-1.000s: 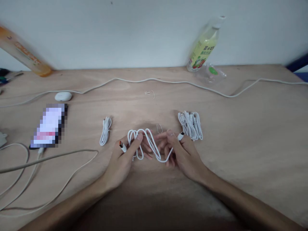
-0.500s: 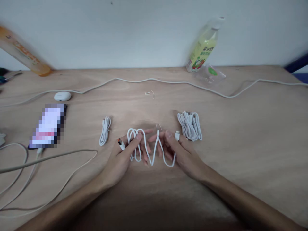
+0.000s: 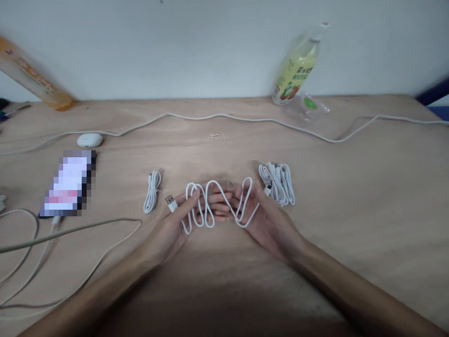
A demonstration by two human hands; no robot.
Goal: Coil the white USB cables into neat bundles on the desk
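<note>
We have a cable (image 3: 228,202) across our hands (image 3: 175,229); on the bench (image 3: 358,187), a phone (image 3: 66,187) and cable coil (image 3: 152,192) lie left, cable bundles (image 3: 277,182) right, with a bottle (image 3: 294,75) behind them

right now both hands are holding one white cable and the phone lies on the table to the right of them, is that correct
Not quite: the head view shows the phone on the table to the left of them. The left hand and right hand are holding one white cable.
</note>
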